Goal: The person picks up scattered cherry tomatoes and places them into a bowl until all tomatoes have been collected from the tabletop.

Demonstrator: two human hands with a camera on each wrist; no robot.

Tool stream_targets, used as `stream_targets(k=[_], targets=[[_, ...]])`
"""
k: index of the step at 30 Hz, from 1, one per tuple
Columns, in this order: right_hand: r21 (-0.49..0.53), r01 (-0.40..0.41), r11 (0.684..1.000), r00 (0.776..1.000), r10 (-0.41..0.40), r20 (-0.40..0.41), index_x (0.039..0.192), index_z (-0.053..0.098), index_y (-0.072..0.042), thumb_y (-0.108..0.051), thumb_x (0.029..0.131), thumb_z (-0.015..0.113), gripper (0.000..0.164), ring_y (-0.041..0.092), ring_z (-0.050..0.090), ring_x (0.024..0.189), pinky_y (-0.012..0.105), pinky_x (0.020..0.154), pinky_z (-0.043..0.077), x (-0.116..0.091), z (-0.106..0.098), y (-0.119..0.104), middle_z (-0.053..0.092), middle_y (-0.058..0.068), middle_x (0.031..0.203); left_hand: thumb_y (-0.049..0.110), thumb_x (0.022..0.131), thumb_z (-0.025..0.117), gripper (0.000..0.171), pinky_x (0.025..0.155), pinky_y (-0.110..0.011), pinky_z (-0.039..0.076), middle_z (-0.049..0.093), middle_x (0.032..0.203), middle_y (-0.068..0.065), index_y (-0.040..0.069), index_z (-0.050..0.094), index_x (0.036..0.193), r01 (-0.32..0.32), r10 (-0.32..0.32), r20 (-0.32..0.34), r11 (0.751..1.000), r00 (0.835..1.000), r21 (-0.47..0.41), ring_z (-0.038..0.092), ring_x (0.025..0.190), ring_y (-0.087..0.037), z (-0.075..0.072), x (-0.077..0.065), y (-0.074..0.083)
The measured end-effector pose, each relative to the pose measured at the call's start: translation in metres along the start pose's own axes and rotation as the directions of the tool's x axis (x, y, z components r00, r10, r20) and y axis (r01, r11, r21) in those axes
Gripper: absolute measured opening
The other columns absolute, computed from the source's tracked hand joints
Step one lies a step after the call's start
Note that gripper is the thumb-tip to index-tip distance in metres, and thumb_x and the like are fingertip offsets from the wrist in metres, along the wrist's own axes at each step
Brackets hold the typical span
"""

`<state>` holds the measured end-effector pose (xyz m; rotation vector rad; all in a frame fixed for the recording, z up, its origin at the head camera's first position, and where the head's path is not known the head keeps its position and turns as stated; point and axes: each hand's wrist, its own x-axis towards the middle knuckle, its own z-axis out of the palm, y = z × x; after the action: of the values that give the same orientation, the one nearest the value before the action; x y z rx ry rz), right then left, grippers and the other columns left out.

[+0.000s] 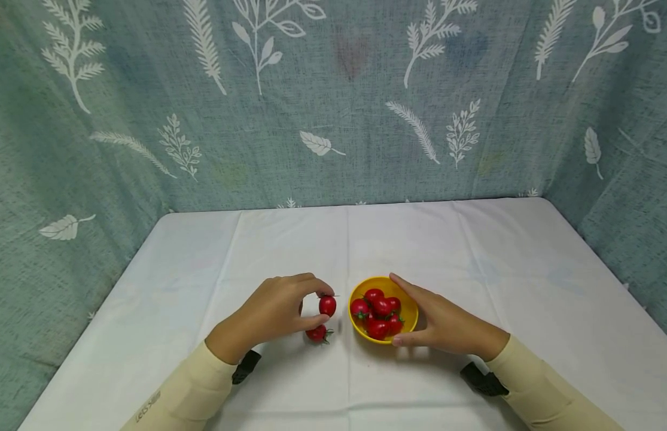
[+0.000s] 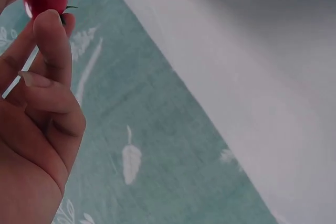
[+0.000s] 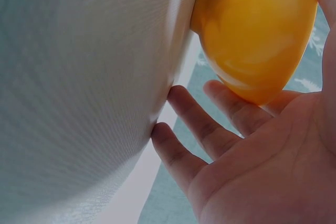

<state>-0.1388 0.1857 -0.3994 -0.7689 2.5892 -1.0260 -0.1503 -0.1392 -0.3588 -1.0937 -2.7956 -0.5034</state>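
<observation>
Fingers point(image 1: 317, 287) round one tomato point(image 1: 327, 305); one loose point(image 1: 317, 333); five in bowl point(image 1: 411, 311).

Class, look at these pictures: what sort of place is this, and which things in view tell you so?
Probably a staged tabletop set rather than a real kitchen: a table under a plain white cloth, a leaf-print curtain closing in three sides, and only a yellow bowl of tomatoes on it.

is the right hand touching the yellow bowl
Touching. The right wrist view shows the right hand with a finger pressed against the round yellow plastic bowl; the head view shows it cupping the bowl's side.
</observation>
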Motion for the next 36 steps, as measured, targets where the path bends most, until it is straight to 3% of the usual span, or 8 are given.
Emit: stream_targets(k=[12, 20, 28, 36], targets=[[0.006, 0.014, 1.000, 1.000, -0.014, -0.005, 0.161, 0.019, -0.018, -0.055, 0.078, 0.079, 0.110, 0.033, 0.036, 0.148, 0.055, 0.116, 0.033, -0.001, -0.001, -0.001, 0.033, 0.009, 0.162, 0.040, 0.085, 0.079, 0.034, 0.056, -0.016, 0.043, 0.069, 0.106, 0.012, 0.025, 0.071, 0.115, -0.089, 0.090, 0.021, 0.995, 0.996, -0.045, 0.046, 0.054, 0.003, 0.009, 0.033, 0.034], [0.027, 0.005, 1.000, 1.000, -0.005, -0.004, 0.161, 0.016, -0.011, -0.056, 0.079, 0.079, 0.113, 0.029, 0.042, 0.143, 0.053, 0.114, 0.038, -0.001, 0.001, 0.001, 0.034, 0.008, 0.161, 0.038, 0.088, 0.077, 0.034, 0.068, -0.018, 0.051, 0.070, 0.103, 0.009, 0.026, 0.070, 0.118, -0.160, 0.161, 0.016, 0.986, 0.987, -0.048, 0.066, 0.080, -0.007, 0.020, 0.051, 0.049], [0.027, -0.016, 0.999, 1.000, 0.016, 0.007, 0.161, 0.014, -0.012, -0.058, 0.080, 0.077, 0.112, 0.018, 0.049, 0.135, 0.046, 0.110, 0.043, 0.000, 0.001, 0.002, 0.041, 0.003, 0.156, 0.039, 0.089, 0.076, 0.033, 0.076, -0.022, 0.055, 0.072, 0.108, 0.008, 0.024, 0.071, 0.118, -0.170, 0.171, 0.051, 0.985, 0.984, -0.013, 0.068, 0.093, -0.007, 0.029, 0.063, 0.060], [0.048, -0.020, 0.999, 1.000, 0.019, 0.017, 0.161, 0.013, -0.012, -0.058, 0.081, 0.076, 0.112, 0.017, 0.049, 0.135, 0.044, 0.109, 0.044, 0.000, 0.001, 0.002, 0.038, 0.001, 0.158, 0.036, 0.088, 0.076, 0.027, 0.066, -0.018, 0.050, 0.073, 0.101, 0.012, 0.024, 0.072, 0.112, -0.178, 0.177, 0.068, 0.984, 0.982, 0.013, 0.062, 0.078, -0.003, 0.039, 0.070, 0.064]])
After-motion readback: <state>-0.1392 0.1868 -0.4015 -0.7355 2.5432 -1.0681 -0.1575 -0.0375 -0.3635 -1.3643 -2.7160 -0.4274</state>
